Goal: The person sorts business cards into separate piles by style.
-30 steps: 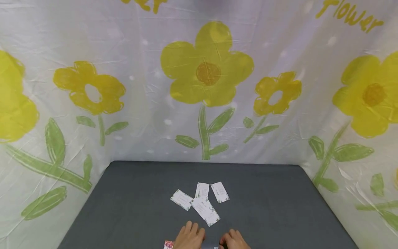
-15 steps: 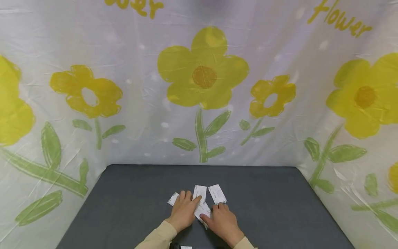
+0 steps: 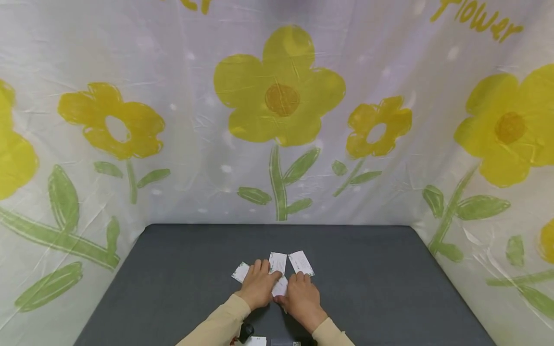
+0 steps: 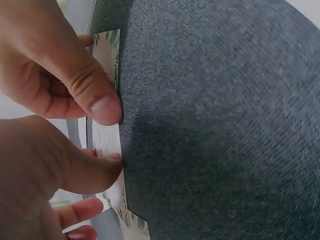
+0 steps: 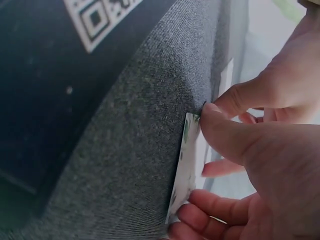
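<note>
Several white printed cards with leafy borders lie near the middle of the table. My left hand (image 3: 258, 283) covers most of the left card (image 3: 240, 272), its thumb stretched to the centre card (image 3: 280, 287). My right hand (image 3: 301, 298) holds the centre card's right side, thumb at its near edge. In the right wrist view, the card (image 5: 185, 170) sits between the right thumb and curled fingers. The left wrist view shows both thumbs close together on the card's near edge (image 4: 107, 137). A back card (image 3: 278, 262) and a right card (image 3: 301, 262) lie just beyond the fingers.
The dark grey cloth table (image 3: 182, 269) ends at a hanging white cloth printed with yellow flowers (image 3: 283, 98). At the near edge are a white item (image 3: 256, 341) and a dark item with a QR code (image 5: 95, 20).
Both hands have moved forward from the near edge onto the cards. Over the last half second the right hand has shifted slightly inward and the thumbs have come closer together at the centre card.
</note>
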The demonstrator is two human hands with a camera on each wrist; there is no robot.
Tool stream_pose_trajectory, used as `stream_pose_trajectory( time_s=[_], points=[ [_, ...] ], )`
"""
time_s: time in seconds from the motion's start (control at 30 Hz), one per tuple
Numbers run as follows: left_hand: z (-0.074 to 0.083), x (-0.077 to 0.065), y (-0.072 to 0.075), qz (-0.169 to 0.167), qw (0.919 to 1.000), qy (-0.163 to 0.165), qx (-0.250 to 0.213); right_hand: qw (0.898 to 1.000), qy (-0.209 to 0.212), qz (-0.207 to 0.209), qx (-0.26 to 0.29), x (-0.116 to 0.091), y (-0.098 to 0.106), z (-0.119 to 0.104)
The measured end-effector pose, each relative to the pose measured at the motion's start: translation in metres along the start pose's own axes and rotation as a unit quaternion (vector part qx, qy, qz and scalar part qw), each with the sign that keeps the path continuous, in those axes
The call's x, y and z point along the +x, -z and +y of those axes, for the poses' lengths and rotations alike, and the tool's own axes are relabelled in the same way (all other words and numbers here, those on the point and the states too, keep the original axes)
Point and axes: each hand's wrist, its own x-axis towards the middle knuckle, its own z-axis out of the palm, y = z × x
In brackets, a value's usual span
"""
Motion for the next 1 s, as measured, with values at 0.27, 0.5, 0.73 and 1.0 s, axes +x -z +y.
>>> stream_pose_trajectory(
  time_s=[0.27,0.5,0.73,1.0],
  points=[
    [-0.001,0.003,0.01,0.05,0.9987,0.004,0.009,0.983,-0.033,-0.049,0.173,0.013,-0.002,0.018],
    [-0.002,0.001,0.009,0.074,0.9969,0.009,0.025,0.963,-0.03,-0.012,0.268,0.014,-0.011,0.032],
    [-0.006,0.004,0.012,0.041,0.9991,0.006,-0.01,0.947,-0.036,-0.066,0.313,0.018,-0.004,0.036],
    [-0.012,0.005,0.016,0.045,0.9983,-0.002,-0.037,0.945,-0.037,-0.079,0.315,0.018,-0.002,0.035]
  ],
)
